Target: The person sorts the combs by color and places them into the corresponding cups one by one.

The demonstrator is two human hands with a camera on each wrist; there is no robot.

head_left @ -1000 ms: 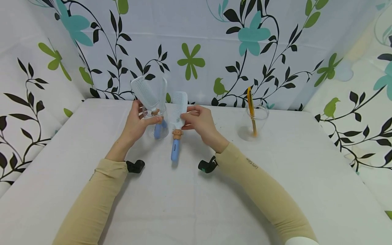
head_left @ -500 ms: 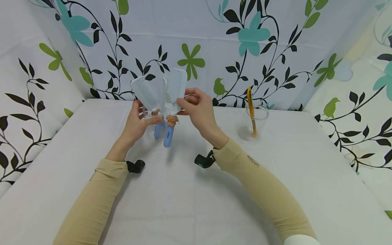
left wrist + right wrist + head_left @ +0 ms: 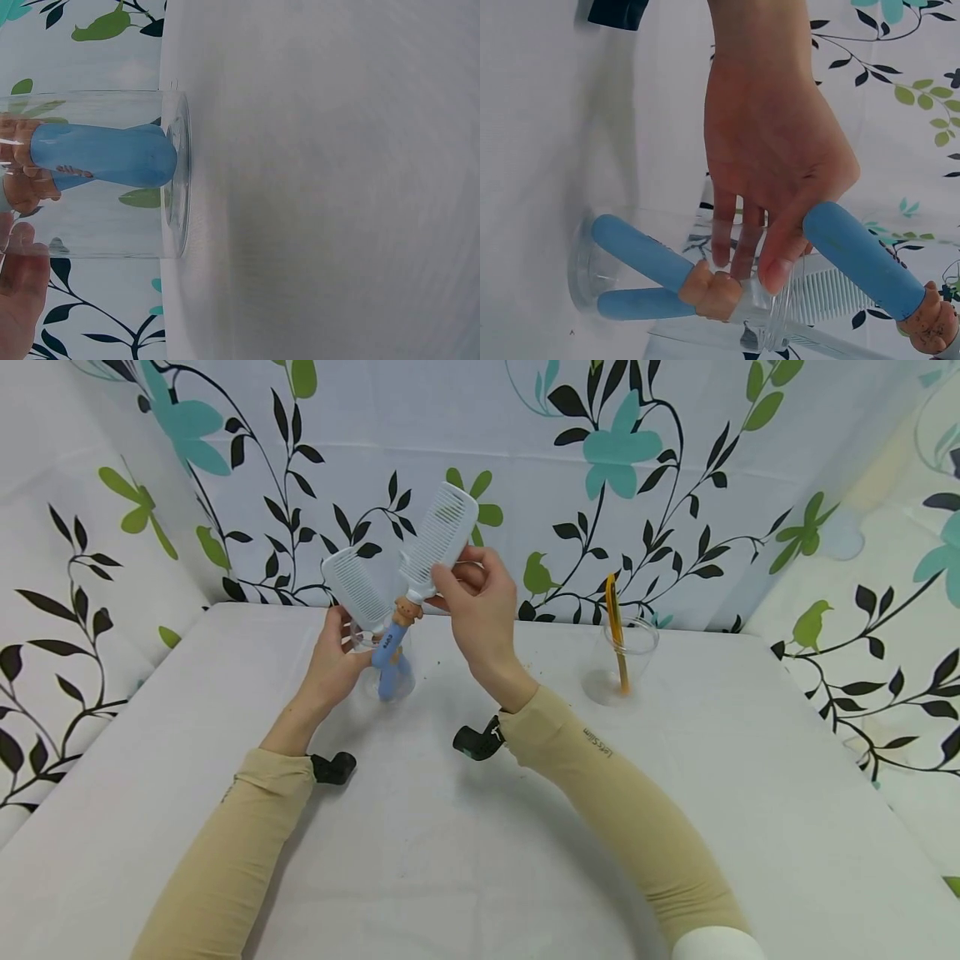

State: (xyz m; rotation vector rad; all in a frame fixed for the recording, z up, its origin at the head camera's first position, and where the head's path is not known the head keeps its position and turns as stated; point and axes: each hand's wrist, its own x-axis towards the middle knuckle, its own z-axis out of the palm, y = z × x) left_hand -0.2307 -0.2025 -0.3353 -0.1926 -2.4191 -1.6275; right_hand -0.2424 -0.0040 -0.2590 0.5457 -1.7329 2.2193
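Note:
A clear plastic cup [image 3: 112,232] stands at the back left of the table, and my left hand [image 3: 327,664] grips it near the rim. Inside lean two combs with blue handles [image 3: 641,251] down and brown animal figures at the neck; the pale toothed head of one comb [image 3: 358,587] sticks out at upper left. My right hand [image 3: 483,618] pinches a similar comb [image 3: 442,531] by its white toothed head. This comb tilts in the air, its blue handle [image 3: 862,259] pointing down-left, apart from the cup's rim in the right wrist view.
Another clear cup [image 3: 637,639] stands at the back right, with a thin yellow stick-like item [image 3: 617,631] leaning inside. White cloth covers the table [image 3: 420,860]. A patterned curtain [image 3: 480,427] hangs behind it. Black camera mounts [image 3: 480,742] project from both wrists.
My right hand has lifted the comb from in front of the cup, up and toward the back, tilting its handle leftward over the cup. My left hand stays in place on the cup.

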